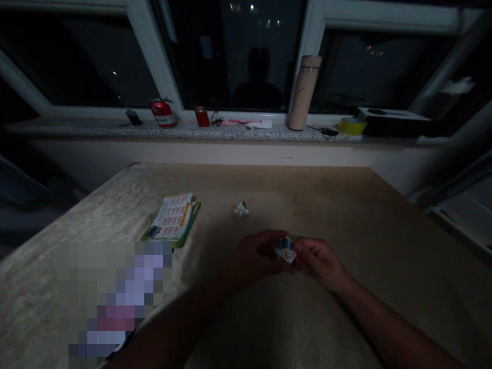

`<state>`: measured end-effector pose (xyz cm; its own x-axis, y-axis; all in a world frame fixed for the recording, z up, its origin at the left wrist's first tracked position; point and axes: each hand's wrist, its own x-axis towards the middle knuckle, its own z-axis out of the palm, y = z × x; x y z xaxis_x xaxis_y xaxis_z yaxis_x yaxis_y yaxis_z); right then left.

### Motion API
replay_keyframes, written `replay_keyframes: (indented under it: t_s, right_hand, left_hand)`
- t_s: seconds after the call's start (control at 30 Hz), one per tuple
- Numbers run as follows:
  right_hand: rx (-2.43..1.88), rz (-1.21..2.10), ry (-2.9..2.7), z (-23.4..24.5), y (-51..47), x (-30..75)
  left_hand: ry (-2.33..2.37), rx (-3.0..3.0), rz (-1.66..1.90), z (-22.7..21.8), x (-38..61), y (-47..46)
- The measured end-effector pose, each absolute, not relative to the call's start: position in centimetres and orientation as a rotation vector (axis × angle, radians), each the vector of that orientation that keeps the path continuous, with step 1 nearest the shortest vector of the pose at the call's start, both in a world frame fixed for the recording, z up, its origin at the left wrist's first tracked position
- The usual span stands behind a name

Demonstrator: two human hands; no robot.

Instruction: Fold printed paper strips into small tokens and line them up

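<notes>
My left hand [257,255] and my right hand [320,262] meet over the middle of the table [346,215], both pinching a small folded piece of printed paper [285,251] between their fingertips. A second small folded paper piece [241,209] lies on the table just beyond my hands. A stack of printed paper sheets [173,219] lies flat to the left.
A windowsill [184,131] runs along the back with a red can [163,113], a small red container [202,117], a tall beige cylinder [304,92], a yellow tape roll [351,126] and a flat box [395,120]. Dark windows stand behind it. The room is dim.
</notes>
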<state>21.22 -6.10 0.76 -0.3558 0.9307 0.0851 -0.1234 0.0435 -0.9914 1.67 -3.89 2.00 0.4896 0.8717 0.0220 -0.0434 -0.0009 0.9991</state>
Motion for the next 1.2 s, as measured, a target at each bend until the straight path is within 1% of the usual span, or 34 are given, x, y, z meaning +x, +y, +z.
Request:
replay_keyframes:
  t_s: [0.3, 0.47, 0.7, 0.9, 1.07, 1.2]
  right_hand:
    - [-0.867, 1.441, -1.514, 0.5, -6.5, 21.4]
    - [-0.928, 1.397, -1.524, 0.8, -6.5, 21.4]
    - [-0.895, 1.487, -1.459, 0.5, -6.1, 21.3]
    - [-0.897, 1.537, -1.465, -0.4, -6.0, 21.5]
    - [-0.897, 1.443, -1.545, -0.6, -6.1, 21.6]
    - [-0.949, 1.242, -1.740, 0.0, -6.2, 21.6]
  left_hand:
    - [0.699, 1.094, 0.793, 2.1, 1.5, -3.5]
    - [0.641, 1.060, 0.770, 1.9, 1.5, -3.2]
    - [0.825, 1.368, 0.787, 2.2, 1.2, -3.7]
    - [0.816, 1.662, 0.894, 2.2, 1.1, -3.6]
    - [0.804, 1.639, 1.009, 2.5, 1.2, -3.5]
    - [0.849, 1.515, 1.027, 2.7, 1.6, -3.7]
